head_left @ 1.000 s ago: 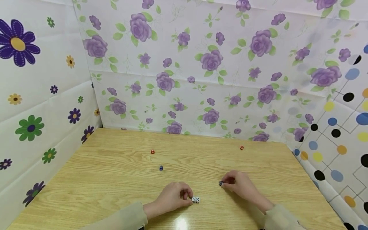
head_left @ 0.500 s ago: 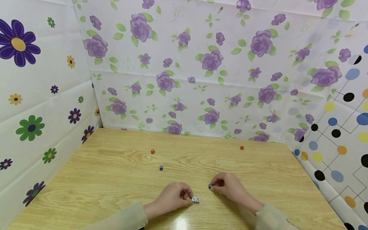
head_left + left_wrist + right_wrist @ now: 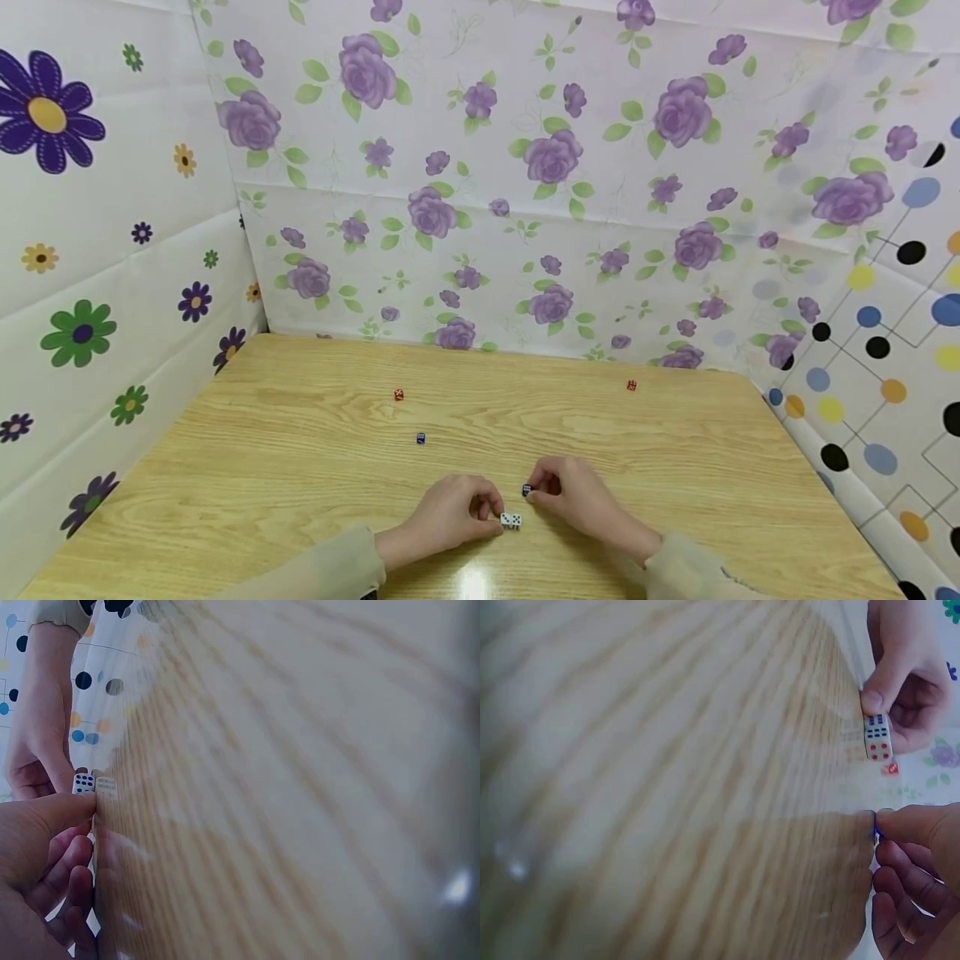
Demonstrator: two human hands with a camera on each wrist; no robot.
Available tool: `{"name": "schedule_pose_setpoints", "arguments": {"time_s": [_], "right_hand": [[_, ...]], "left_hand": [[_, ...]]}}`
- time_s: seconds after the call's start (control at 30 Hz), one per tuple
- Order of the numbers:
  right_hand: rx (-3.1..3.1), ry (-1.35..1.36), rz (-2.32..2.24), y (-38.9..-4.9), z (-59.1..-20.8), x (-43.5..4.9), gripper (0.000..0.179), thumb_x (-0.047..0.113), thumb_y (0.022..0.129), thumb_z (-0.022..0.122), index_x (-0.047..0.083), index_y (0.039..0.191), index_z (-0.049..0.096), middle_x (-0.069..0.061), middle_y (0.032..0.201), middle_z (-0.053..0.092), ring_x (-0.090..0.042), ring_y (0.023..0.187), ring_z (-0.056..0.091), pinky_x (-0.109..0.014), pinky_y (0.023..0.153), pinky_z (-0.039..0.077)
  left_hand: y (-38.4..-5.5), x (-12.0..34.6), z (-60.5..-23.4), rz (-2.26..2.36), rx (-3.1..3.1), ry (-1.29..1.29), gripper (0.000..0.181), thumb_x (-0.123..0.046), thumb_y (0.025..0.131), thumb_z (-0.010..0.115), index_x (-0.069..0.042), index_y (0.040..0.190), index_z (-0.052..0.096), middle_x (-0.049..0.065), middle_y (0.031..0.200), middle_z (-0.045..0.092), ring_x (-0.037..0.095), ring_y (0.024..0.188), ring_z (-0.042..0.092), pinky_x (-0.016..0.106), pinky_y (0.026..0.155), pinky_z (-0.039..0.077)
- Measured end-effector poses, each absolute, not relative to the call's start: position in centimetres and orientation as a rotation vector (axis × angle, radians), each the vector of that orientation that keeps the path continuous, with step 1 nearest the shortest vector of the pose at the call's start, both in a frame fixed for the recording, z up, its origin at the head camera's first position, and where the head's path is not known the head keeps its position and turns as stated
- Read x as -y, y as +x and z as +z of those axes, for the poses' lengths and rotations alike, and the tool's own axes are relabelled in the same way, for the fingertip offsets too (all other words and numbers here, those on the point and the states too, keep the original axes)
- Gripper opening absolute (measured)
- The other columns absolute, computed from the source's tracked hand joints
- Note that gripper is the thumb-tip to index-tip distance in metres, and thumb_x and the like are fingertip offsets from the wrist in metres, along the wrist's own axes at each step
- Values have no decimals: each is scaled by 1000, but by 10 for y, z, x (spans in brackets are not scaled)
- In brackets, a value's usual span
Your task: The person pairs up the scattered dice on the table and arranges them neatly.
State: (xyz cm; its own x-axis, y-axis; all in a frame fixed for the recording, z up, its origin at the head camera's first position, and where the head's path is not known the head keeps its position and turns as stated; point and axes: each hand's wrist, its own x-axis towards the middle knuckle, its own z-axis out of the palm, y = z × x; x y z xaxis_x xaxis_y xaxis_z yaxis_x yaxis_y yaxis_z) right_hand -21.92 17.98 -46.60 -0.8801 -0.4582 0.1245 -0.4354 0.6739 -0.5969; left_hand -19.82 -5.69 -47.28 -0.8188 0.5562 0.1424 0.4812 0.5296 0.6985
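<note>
Two white dice (image 3: 511, 521) sit side by side on the table, touching each other. My left hand (image 3: 453, 512) pinches the left-hand one between thumb and forefinger; in the right wrist view, the white dice (image 3: 878, 739) show blue and red pips. Just behind and to the right of them, my right hand (image 3: 577, 496) pinches a dark blue die (image 3: 527, 490). Only a blue sliver of that die (image 3: 874, 823) shows past the thumb in the right wrist view. A small gap lies between the blue die and the white pair.
Another blue die (image 3: 421, 438) lies on the wooden table (image 3: 300, 467), left of centre. Behind it is a red die (image 3: 399, 395), and a second red die (image 3: 632, 385) lies at the back right. Patterned cloth walls (image 3: 465, 167) stand around the back and sides.
My right hand has moved left and slightly nearer with the blue die, closing in on the white dice. My left hand and the other dice have stayed in place.
</note>
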Motion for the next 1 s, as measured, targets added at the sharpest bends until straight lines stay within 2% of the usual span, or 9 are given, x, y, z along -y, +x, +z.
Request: {"name": "schedule_pose_setpoints", "arguments": {"time_s": [0.63, 1.0], "right_hand": [[-2822, -732, -1055, -220, -471, -166, 5, 14, 87, 75, 13, 88, 70, 8, 72, 62, 2, 60, 49, -17, 55, 42], [-2809, -734, -1081, -220, -472, -166, 7, 12, 87, 74, 17, 90, 69, 8, 72, 61, 1, 61, 50, -18, 56, 43]], "left_hand": [[-197, 57, -469, 1162, -2650, 883, 11, -20, 81, 82, -18, 85, 71, -14, 66, 55, -6, 59, 45, 14, 59, 39], [-197, 56, -468, 1164, -2649, 886, 11, -20, 81, 82, -18, 85, 71, -14, 66, 55, -7, 58, 45, 14, 59, 39]]}}
